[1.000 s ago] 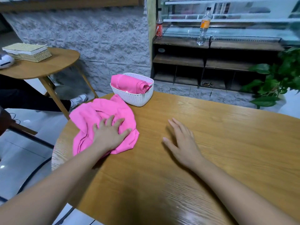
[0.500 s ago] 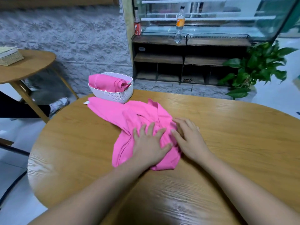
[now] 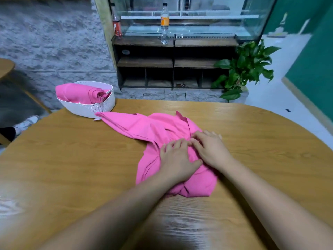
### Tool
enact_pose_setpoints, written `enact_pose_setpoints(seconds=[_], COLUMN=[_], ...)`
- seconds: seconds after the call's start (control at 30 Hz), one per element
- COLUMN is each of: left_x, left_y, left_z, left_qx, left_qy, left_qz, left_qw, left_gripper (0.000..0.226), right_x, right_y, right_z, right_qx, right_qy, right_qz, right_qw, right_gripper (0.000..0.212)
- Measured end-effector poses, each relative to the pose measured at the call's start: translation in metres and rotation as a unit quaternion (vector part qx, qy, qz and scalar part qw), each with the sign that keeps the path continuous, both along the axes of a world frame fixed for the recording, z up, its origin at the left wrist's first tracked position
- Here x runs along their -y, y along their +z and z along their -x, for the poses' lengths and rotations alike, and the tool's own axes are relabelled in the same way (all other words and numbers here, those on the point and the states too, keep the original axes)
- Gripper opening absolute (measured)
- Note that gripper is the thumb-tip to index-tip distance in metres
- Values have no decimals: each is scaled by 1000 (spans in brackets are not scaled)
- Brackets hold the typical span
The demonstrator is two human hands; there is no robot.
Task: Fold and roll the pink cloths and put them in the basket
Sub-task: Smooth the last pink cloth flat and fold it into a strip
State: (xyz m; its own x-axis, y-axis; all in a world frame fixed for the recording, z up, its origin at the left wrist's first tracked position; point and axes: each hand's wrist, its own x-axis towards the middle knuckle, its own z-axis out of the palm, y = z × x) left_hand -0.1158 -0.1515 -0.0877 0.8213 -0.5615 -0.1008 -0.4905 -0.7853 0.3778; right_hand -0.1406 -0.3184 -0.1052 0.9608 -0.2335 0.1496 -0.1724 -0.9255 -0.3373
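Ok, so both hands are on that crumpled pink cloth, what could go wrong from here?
1. The pink cloth is bunched and creased under the left hand and right hand; folded like this, it would likely roll lumpy.
2. Its far corner lies by the basket near the table edge; a pull might nudge it.
3. A rolled cloth already fills much of the basket, so fit may be tight.

The round wooden table [image 3: 72, 168] has a white basket [image 3: 93, 108] standing at its far left edge. A crumpled pink cloth [image 3: 153, 127] lies spread across the middle, one corner reaching right up to the basket's base.
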Motion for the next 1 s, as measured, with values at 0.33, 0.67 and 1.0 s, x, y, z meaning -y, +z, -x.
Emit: enact_pose_setpoints(seconds=[0.33, 0.67, 1.0], left_x=[-3, 29, 25], left_y=[56, 152, 220], left_z=[-63, -99, -113], left_qx=[-13, 115, 74], left_qy=[-13, -218, -157], left_qz=[91, 206, 304], left_qw=[996, 947, 937], left_gripper=[41, 49, 18], right_x=[25, 28, 25], right_y=[61, 180, 232], right_z=[10, 13, 4], right_qx=[96, 141, 142], right_qy=[-58, 116, 0], right_qz=[-136, -409, -502], right_qw=[984, 894, 853], right_gripper=[8, 23, 19])
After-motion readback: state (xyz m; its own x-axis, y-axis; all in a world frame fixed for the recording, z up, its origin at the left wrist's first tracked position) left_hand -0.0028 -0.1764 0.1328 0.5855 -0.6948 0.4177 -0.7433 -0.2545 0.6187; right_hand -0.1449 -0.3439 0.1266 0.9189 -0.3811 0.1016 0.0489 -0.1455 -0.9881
